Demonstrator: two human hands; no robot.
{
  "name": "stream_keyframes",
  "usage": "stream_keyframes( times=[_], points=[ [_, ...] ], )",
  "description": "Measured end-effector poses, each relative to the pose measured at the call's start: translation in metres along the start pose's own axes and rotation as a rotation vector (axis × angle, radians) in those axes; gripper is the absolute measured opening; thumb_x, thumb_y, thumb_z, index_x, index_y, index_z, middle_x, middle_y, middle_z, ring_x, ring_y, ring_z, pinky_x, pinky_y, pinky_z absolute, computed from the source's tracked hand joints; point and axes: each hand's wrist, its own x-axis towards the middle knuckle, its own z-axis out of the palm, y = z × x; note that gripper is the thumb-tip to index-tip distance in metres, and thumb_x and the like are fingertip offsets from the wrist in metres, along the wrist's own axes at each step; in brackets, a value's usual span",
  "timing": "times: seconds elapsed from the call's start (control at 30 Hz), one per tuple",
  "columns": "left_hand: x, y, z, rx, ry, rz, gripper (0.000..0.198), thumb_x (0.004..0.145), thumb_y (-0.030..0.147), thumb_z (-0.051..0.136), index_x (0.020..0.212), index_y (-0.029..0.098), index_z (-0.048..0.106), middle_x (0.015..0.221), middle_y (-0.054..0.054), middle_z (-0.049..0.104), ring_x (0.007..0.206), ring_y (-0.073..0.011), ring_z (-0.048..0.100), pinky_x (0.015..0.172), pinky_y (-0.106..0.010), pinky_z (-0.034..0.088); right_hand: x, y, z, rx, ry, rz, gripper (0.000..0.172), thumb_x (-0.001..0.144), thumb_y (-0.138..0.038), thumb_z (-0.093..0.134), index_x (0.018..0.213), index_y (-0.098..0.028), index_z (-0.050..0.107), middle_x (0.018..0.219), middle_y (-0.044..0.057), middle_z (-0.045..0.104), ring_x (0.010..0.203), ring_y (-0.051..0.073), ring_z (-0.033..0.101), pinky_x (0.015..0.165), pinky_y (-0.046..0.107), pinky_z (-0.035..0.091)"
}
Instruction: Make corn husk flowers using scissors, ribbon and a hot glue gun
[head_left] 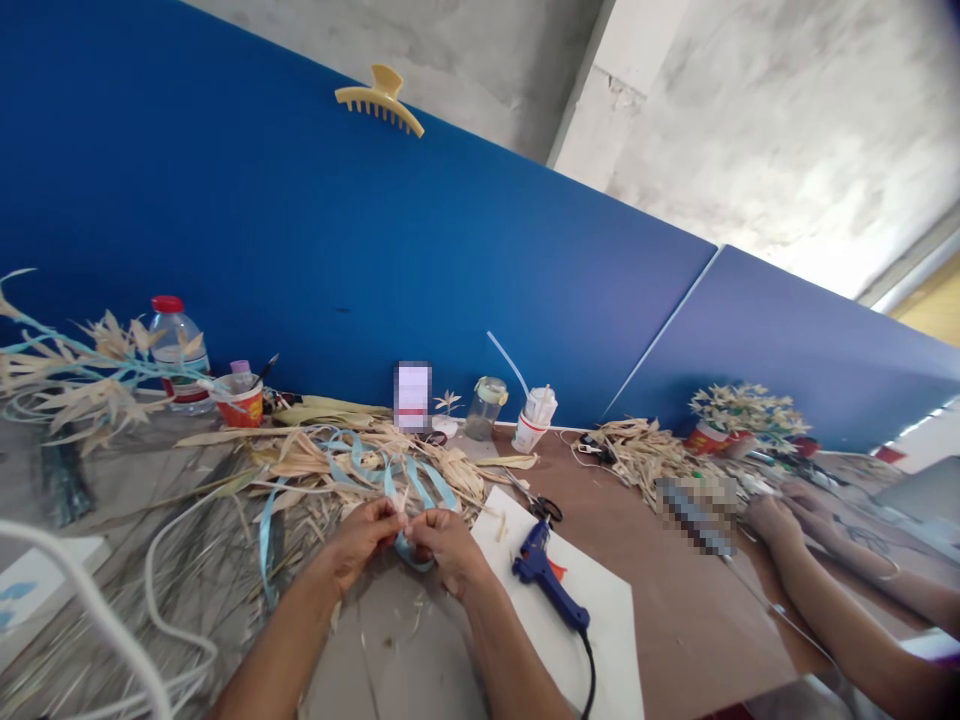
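The person's two hands meet low in the middle of the table (675, 600). The left hand (366, 535) and the right hand (448, 542) are both closed, and their fingertips pinch a blue ribbon (411, 553) between them. I think they hold it tight and close together so the thin, slippery strip cannot slide away. More of the ribbon runs off in loops toward twelve o'clock, over a pile of dry straw (330, 460). The straw sits right behind the hands, likely so it is easy to reach. At three o'clock from the hands a blue glue gun (546, 575) lies on a white sheet of paper (600, 630). The paper seems to be there to catch drips and save the table. Black scissors (545, 509) lie just past the gun, at about two o'clock. A thick white cable (176, 610) curls at nine o'clock. Along the blue wall (337, 230) at the back stand a water bottle (177, 352) and a red cup (241, 402) at ten o'clock. A jar (484, 406) and a cup with a straw (534, 417) stand at one o'clock, out of the way of the work. A yellow hair clip (380, 98) sits on top of the wall. Far off at three o'clock another person's hands (774, 517) rest on the table by more straw.
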Motion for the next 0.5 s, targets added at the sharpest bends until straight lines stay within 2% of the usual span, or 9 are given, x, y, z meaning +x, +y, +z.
stream_keyframes(
  times=[0.13, 0.33, 0.4, 0.5],
  points=[
    [-0.005, 0.004, 0.006, -0.058, -0.033, -0.034, 0.017, 0.061, 0.020, 0.081, 0.062, 0.014, 0.066, 0.055, 0.001, 0.060, 0.048, -0.0080, 0.042, 0.049, -0.021, 0.030, -0.002, -0.002, 0.000, 0.014, -0.016, -0.006, 0.022, 0.050, -0.024, 0.078, 0.052, -0.013, 0.059, 0.041, -0.005, 0.049, 0.038, 0.002, 0.031, 0.043, 0.020, 0.017],
    [-0.013, 0.010, 0.016, -0.276, -0.157, -0.049, 0.024, 0.061, 0.024, 0.084, 0.078, 0.013, 0.070, 0.067, -0.001, 0.063, 0.053, -0.0070, 0.048, 0.058, -0.020, 0.040, -0.006, -0.010, -0.001, 0.204, -0.220, 0.045, 0.024, 0.052, -0.027, 0.080, 0.059, -0.012, 0.063, 0.049, 0.002, 0.061, 0.040, 0.004, 0.041, 0.043, 0.019, 0.014],
    [-0.012, 0.008, 0.016, -0.252, -0.149, -0.042, 0.023, 0.062, 0.025, 0.084, 0.076, 0.012, 0.071, 0.067, -0.002, 0.063, 0.053, -0.0065, 0.047, 0.058, -0.019, 0.041, -0.005, -0.009, -0.001, 0.229, -0.226, 0.056, 0.028, 0.049, -0.027, 0.083, 0.061, -0.011, 0.064, 0.050, 0.003, 0.062, 0.042, 0.005, 0.044, 0.043, 0.019, 0.014],
    [-0.008, 0.005, 0.013, -0.236, -0.120, -0.043, 0.023, 0.059, 0.023, 0.085, 0.071, 0.011, 0.071, 0.062, -0.001, 0.062, 0.052, -0.0064, 0.046, 0.055, -0.018, 0.039, -0.003, -0.005, -0.001, 0.230, -0.170, 0.045, 0.032, 0.046, -0.028, 0.085, 0.054, -0.012, 0.058, 0.049, 0.003, 0.062, 0.040, 0.004, 0.041, 0.042, 0.019, 0.016]
  ],
)
